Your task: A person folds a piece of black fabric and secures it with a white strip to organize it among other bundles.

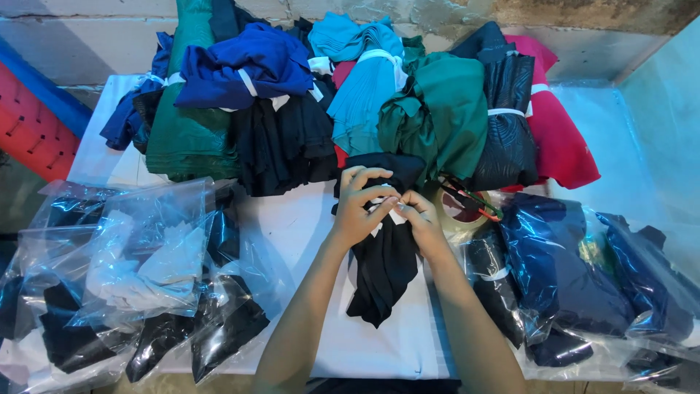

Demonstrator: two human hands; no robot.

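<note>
A black folded garment (pixel 383 266) lies on the white table (pixel 299 219), running from the cloth pile toward me. My left hand (pixel 361 204) and my right hand (pixel 423 222) both grip its upper part. Their fingertips meet on a white band (pixel 389 211) wrapped around the cloth. The garment's lower end hangs loose on the table between my forearms.
A heap of banded cloth bundles in blue (pixel 244 66), teal (pixel 364 87), green (pixel 445 109), black and red (pixel 558 131) fills the far side. Clear plastic bags of garments lie left (pixel 146 270) and right (pixel 583 277). A tape roll (pixel 459 211) with scissors (pixel 474 197) sits beside my right hand.
</note>
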